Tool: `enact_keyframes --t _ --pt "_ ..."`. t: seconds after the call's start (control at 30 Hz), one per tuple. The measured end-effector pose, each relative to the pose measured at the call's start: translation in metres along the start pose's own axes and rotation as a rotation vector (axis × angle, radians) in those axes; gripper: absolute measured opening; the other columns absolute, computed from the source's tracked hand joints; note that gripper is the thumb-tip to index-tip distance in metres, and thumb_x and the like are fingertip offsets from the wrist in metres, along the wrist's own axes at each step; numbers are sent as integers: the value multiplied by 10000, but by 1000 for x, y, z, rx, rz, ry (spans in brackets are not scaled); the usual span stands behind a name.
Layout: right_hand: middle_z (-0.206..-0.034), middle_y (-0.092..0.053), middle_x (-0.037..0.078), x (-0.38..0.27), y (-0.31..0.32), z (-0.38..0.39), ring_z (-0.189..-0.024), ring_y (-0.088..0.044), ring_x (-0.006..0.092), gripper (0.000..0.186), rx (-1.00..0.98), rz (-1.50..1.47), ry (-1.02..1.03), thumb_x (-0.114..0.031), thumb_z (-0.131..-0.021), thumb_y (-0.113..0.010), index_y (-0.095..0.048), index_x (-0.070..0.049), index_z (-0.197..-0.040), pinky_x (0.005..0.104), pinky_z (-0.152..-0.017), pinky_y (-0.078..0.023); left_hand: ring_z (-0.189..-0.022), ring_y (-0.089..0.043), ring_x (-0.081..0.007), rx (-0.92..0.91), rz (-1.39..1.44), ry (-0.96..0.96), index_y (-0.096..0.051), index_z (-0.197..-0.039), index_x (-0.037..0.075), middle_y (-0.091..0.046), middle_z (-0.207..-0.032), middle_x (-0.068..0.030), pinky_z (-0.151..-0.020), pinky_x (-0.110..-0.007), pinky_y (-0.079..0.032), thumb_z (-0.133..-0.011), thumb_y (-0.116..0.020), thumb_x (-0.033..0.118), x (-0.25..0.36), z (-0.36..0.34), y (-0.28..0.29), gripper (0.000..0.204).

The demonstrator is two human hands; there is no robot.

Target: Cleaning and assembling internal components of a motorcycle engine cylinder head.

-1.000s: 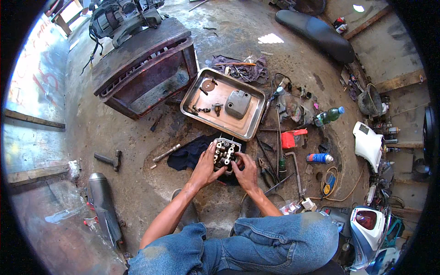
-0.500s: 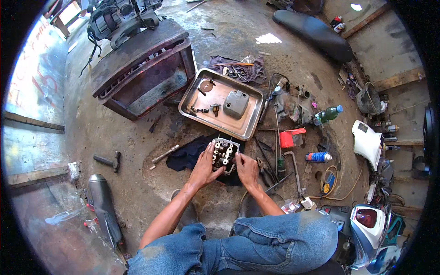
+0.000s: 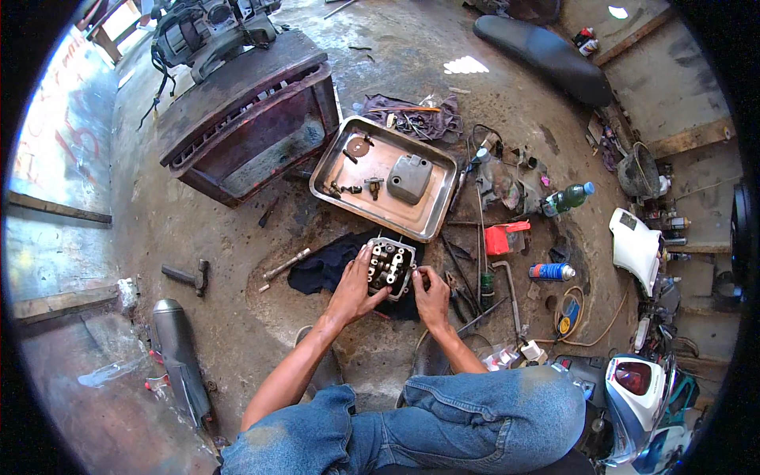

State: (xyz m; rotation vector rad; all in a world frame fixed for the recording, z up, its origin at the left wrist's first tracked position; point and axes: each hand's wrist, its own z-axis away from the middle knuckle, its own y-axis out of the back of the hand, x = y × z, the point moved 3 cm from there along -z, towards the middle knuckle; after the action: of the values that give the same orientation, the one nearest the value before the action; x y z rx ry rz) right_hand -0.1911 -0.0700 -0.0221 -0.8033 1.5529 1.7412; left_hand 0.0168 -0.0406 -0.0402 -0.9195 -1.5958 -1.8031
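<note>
A grey metal engine cylinder head [image 3: 391, 266] rests on a dark cloth [image 3: 315, 269] between my feet, its valve-gear cavity facing up. My left hand [image 3: 353, 286] grips its left side, fingers along the far edge and thumb across the near left corner. By its right edge, my right hand [image 3: 433, 299] has its fingers curled in a pinch; whatever they hold, if anything, is too small to make out. Just beyond lies a metal tray [image 3: 326, 168] with a grey valve cover [image 3: 409, 179], a round disc [image 3: 358, 148] and small dark parts.
A hammer [image 3: 187, 275] and an exhaust muffler [image 3: 179, 356] lie to the left. On the right are a red box [image 3: 507, 237], a spray can [image 3: 552, 271], a green bottle [image 3: 568, 199] and several long tools. A wooden crate [image 3: 245, 119] stands far left, a motorcycle seat [image 3: 546, 62] far right.
My right hand has drawn slightly right, away from the cylinder head's edge, and its fingers are curled in more. My left hand and the cylinder head stay in place.
</note>
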Motion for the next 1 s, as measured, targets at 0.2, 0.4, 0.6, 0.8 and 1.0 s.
enact_keyframes --t 0.2,0.4,0.6,0.8,1.0 --pt "-791 -650 86 -10 -1 3 -690 -618 170 180 -42 -62 -20 -119 -971 -722 -691 -23 -1120 351 -665 -519 -1566 -271 -427 1 -6 0 -108 -1651 -33 -248 -1688 -276 -1291 -463 -250 -858 -843 298 0 2 2 1131" --pt "-806 -596 50 -20 -3 4 -674 -570 137 278 -104 -111 84 -86 -932 -758 -686 -43 -1197 308 -629 -495 -1564 -269 -431 -4 5 1 -101 -1652 -30 -238 -1693 -270 -1291 -463 -250 -859 -843 300 4 1 5 1135" --pt "-832 -609 59 -17 -3 2 -674 -573 137 347 -116 -76 120 -71 -920 -770 -682 -42 -1255 312 -628 -500 -1566 -264 -433 -15 4 6 -104 -1650 -35 -230 -1695 -272 -1292 -463 -249 -859 -842 299 3 -1 1 1133" --pt "-855 -608 61 -14 -6 0 -670 -575 139 334 -98 -86 164 -64 -910 -776 -694 -49 -1234 313 -621 -498 -1568 -260 -434 -24 7 16 -106 -1647 -45 -235 -1692 -280 -1290 -468 -250 -858 -844 303 2 -1 1 1135" --pt "-845 -570 59 -22 -2 -1 -654 -566 161 357 -81 -24 231 -41 -870 -787 -689 -55 -1213 333 -613 -501 -1568 -262 -434 -14 2 1 -108 -1646 -48 -244 -1688 -282 -1291 -469 -245 -862 -834 310 3 -2 1 1127"
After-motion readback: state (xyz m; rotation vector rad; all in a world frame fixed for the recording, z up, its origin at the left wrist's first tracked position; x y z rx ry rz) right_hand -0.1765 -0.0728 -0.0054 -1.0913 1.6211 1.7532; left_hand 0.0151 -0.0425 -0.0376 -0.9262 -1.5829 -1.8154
